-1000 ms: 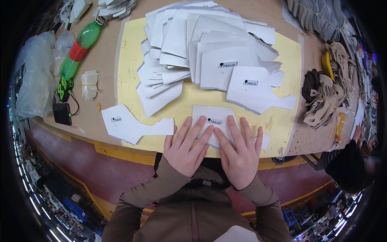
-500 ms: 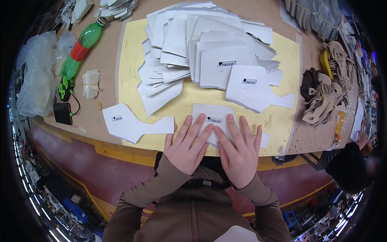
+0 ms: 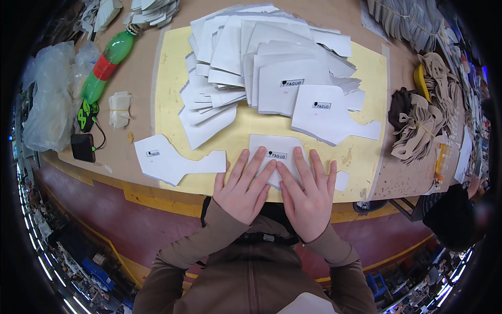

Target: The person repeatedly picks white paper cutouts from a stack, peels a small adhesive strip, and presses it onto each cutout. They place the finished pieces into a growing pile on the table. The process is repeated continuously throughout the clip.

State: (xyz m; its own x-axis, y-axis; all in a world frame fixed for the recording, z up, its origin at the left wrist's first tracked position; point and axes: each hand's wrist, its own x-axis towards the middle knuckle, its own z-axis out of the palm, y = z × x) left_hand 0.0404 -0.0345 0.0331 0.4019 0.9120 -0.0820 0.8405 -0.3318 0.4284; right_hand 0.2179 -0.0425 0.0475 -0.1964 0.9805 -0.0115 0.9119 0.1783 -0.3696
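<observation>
Head camera: a white piece (image 3: 278, 146) lies partly under the flattened, spread-fingered left hand (image 3: 239, 193) and right hand (image 3: 307, 199).

The white cut piece (image 3: 277, 143) at the near edge of the brown bench (image 3: 141, 78) bears a grey-and-black label (image 3: 276, 155), over a yellow sheet (image 3: 361, 162); toward the left edge, a green bottle (image 3: 106, 66) banded red; by the right edge, beige cut-outs (image 3: 417, 140); far right corner, a seemingly grey bundle (image 3: 408, 22)
</observation>
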